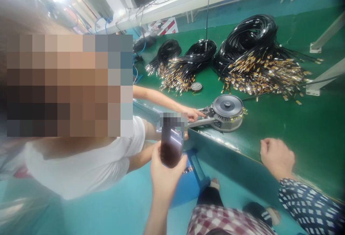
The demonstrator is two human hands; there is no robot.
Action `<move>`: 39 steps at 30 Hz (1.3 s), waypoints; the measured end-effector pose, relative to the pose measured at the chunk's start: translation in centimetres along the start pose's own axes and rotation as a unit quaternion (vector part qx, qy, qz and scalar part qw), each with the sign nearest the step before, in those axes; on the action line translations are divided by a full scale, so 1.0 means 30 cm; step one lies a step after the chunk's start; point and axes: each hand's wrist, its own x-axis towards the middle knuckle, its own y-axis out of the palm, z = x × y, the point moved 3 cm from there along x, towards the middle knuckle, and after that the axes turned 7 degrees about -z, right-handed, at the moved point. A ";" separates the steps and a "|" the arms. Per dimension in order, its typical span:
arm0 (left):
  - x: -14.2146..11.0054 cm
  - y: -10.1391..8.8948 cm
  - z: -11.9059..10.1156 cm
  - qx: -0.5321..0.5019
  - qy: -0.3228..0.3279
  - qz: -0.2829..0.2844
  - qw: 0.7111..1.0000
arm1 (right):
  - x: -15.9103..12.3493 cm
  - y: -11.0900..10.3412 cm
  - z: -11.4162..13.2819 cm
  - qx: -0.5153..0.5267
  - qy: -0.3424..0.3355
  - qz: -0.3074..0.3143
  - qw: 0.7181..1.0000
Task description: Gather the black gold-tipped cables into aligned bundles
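My left hand (168, 170) is closed around a dark smartphone (171, 145), held upright with its glossy screen toward me; the phone's top is blurred out. My right hand (279, 157) rests as a loose fist on the front edge of the green bench, with nothing showing in it. Left of that fist, apart from it, stands a grey round device (228, 111) with a disc on top and a long handle. A co-worker's hand (195, 114) touches the device near the handle's joint.
Bundles of black cables (246, 37) with gold-coloured ends lie along the green bench (318, 120). A small round tin (196, 86) sits near them. The co-worker in a white shirt (81, 166) stands at my left. Beneath the bench edge is a blue stool (188, 186).
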 end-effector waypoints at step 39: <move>-0.018 0.019 -0.013 -0.029 -0.020 -0.015 0.999 | 0.001 0.005 -0.005 -0.001 0.000 0.008 1.000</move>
